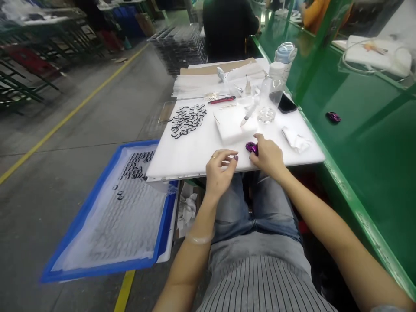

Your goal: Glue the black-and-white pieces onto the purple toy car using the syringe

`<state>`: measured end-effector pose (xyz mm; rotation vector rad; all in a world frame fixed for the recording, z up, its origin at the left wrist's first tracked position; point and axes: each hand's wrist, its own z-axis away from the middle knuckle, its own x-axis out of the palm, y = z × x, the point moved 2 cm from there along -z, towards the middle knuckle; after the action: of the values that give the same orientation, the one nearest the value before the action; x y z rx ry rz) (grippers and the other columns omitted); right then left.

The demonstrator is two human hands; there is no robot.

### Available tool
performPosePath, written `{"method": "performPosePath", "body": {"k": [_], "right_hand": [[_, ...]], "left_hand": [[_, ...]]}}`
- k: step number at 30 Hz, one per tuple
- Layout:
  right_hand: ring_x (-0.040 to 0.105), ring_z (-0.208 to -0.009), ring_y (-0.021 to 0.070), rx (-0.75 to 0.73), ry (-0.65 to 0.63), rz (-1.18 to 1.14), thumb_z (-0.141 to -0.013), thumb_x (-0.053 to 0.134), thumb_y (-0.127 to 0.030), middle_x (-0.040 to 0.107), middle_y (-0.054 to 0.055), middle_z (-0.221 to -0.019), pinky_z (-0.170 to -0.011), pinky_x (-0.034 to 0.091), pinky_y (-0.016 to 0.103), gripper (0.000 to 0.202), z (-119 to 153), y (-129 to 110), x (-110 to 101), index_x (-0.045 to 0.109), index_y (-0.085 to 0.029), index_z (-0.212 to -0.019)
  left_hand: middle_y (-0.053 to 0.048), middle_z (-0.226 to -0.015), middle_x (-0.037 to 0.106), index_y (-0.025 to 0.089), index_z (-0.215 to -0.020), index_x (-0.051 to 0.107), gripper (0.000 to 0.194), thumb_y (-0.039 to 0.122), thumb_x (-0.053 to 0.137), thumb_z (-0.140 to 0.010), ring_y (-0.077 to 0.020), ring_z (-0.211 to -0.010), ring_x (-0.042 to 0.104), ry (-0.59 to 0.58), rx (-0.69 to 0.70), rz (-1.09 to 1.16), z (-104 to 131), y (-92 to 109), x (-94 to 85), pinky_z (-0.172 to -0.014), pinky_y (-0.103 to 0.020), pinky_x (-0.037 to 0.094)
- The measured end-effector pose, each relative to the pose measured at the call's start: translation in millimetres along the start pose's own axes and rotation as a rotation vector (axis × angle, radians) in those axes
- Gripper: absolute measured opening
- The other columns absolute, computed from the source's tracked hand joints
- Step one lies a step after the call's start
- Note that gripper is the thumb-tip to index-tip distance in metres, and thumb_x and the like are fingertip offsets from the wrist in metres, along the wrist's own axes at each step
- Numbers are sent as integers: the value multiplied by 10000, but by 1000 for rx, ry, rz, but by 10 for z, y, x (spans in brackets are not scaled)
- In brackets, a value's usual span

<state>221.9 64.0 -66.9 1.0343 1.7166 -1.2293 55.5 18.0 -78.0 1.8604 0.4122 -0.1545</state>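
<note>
White tabletop [182, 160] lies by the left hand [217, 175], loosely curled around nothing visible, and the right hand [269, 158], narrowed on a purple piece [251, 147], with dark pieces [133, 167] rowed in the blue-rimmed tray [165, 232], others heaped [191, 118] farther off.

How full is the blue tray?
The tray is partly full: black pieces crowd its far end, a few lie nearer, none show elsewhere.
</note>
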Motion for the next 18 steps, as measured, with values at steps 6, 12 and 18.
{"method": "performPosePath", "body": {"k": [6, 12, 18], "right_hand": [[641, -816, 244, 133, 159, 3, -760, 672, -257, 705, 82, -962, -688, 450, 304, 519, -207, 1082, -778, 540, -177, -1256], [394, -494, 58, 322, 339, 40, -929, 618, -396, 532, -37, -659, -503, 396, 199, 248, 177, 2479, -1218, 586, -157, -870], [484, -592, 75, 402, 364, 5, -974, 557, -435, 566, -5, -753, -563, 458, 209, 298, 91, 3038, -1066, 594, -163, -856]], "left_hand": [[-42, -935, 682, 179, -907, 718, 182, 321, 607, -878, -160, -839, 631, 31, 14, 20, 177, 10, -135, -740, -257, 504], [-32, -891, 700, 205, -874, 728, 180, 350, 623, -883, -187, -850, 639, 19, 12, -5, 157, -35, -240, -778, -290, 504], [-43, -908, 712, 213, -883, 733, 230, 415, 624, -881, -212, -867, 652, -29, -140, -27, -24, -177, -132, -770, -311, 520]]}}
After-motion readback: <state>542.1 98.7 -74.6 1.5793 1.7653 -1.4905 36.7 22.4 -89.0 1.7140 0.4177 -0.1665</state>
